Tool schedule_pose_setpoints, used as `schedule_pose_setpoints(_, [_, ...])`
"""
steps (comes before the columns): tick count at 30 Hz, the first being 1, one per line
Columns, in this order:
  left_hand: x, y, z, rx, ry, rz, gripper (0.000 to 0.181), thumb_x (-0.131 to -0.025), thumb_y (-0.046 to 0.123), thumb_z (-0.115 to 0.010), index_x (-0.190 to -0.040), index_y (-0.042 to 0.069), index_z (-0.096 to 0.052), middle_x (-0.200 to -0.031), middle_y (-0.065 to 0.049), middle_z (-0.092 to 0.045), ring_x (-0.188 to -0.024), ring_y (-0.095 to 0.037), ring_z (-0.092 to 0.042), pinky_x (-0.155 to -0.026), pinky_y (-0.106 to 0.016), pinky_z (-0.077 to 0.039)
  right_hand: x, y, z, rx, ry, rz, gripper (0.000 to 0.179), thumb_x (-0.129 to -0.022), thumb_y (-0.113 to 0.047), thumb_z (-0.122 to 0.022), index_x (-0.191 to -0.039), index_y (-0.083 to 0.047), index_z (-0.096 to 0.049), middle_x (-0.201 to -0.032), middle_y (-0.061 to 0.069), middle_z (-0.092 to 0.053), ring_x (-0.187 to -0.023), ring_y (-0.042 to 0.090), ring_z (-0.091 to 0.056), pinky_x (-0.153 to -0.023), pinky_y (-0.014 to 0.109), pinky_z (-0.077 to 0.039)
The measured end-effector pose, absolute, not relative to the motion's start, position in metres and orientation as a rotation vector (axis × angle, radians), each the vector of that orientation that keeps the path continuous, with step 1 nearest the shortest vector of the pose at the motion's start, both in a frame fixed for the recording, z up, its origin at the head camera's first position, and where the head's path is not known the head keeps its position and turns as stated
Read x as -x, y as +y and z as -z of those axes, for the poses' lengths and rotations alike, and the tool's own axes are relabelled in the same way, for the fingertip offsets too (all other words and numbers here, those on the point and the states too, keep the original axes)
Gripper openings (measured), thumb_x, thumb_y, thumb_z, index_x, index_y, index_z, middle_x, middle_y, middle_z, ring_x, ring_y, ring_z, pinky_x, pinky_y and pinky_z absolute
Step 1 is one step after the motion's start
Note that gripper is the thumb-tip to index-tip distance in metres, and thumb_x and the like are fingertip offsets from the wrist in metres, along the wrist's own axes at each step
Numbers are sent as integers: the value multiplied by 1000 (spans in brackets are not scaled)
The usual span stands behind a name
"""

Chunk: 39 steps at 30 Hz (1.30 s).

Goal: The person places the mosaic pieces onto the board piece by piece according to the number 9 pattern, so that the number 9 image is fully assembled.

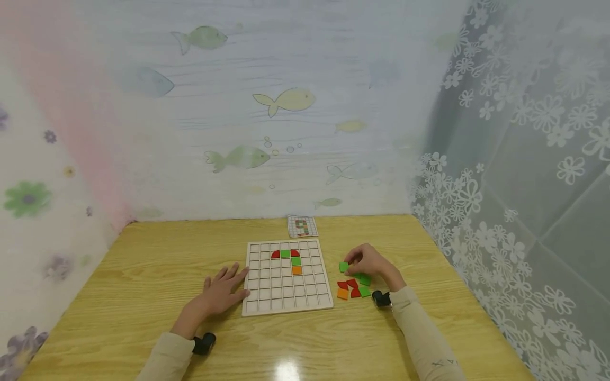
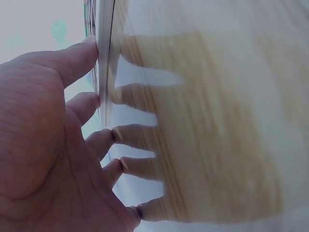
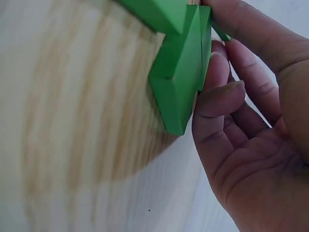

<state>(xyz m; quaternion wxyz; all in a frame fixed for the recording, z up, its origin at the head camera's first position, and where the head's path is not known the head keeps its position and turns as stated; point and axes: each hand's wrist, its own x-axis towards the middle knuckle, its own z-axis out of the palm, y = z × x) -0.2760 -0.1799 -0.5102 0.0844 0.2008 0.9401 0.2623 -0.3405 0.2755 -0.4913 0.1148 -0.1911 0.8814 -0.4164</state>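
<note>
My left hand (image 1: 220, 294) lies with spread fingers at the left edge of the light wooden grid board (image 1: 267, 305); its thumb and a fingertip reach onto the rim. In the left wrist view the fingertips meet the board's side (image 2: 104, 63) and the tabletop. To the right of the board, my right hand (image 1: 369, 263) pinches a green square tile (image 1: 343, 267) between thumb and finger. Close by the fingers in the right wrist view are other green tiles (image 3: 176, 77). On the board sit red quarter-round tiles (image 1: 276, 254), green squares (image 1: 285, 254) and an orange square (image 1: 297, 270).
Beside the board lie loose red tiles (image 1: 355, 292), an orange tile (image 1: 342, 293) and green tiles (image 1: 364, 291). A pattern card (image 1: 302, 226) with a coloured figure lies behind the board. The wooden table (image 1: 157, 254) meets a fish-patterned wall (image 1: 229, 185) at the back.
</note>
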Motion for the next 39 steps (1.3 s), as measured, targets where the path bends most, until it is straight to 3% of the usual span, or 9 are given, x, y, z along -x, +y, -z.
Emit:
schedule_pose_setpoints(9, [269, -175, 494, -570, 2777, -746, 71, -103, 45, -57, -159, 8, -35, -165, -28, -20, -150, -56, -13, -107, -83, -3, 343, 276, 491, 594, 2531, 1247, 16, -89, -1, -77, -101, 5, -69, -89, 12, -69, -79, 17, -64, -74, 27, -55])
schedule_pose_setpoints(18, [272, -178, 503, -601, 2786, -799, 75, -102, 52, -54, -160, 10, -33, -166, -26, -19, -151, -55, -11, -108, -82, 0, 342, 275, 495, 652, 2492, 1285, 15, -93, -1, -72, -103, 9, -65, -92, 20, -66, -78, 15, -60, -72, 25, -52])
schedule_pose_setpoints(27, [273, -180, 504, -598, 2791, -790, 76, -102, 56, -53, -160, 10, -34, -166, -27, -20, -150, -55, -12, -107, -83, 0, 340, 268, 487, 668, 2479, 1243, 9, -96, -7, -71, -102, 0, -72, -91, 9, -69, -75, 15, -58, -70, 27, -50])
schedule_pose_setpoints(34, [274, -180, 509, -596, 2805, -779, 76, -102, 55, -53, -160, 10, -34, -166, -27, -19, -150, -55, -12, -107, -83, -1, 335, 255, 478, 692, 2360, 1350, 12, -101, -7, -64, -106, 3, -66, -99, 22, -71, -90, 34, -68, -77, 36, -56])
schedule_pose_setpoints(39, [273, -180, 506, -614, 2799, -803, 75, -102, 56, -53, -159, 11, -36, -165, -28, -22, -149, -57, -13, -105, -84, -2, 331, 241, 476, 695, 2311, 1431, 18, -104, -11, -60, -115, 2, -62, -100, 26, -72, -84, 37, -68, -63, 33, -49])
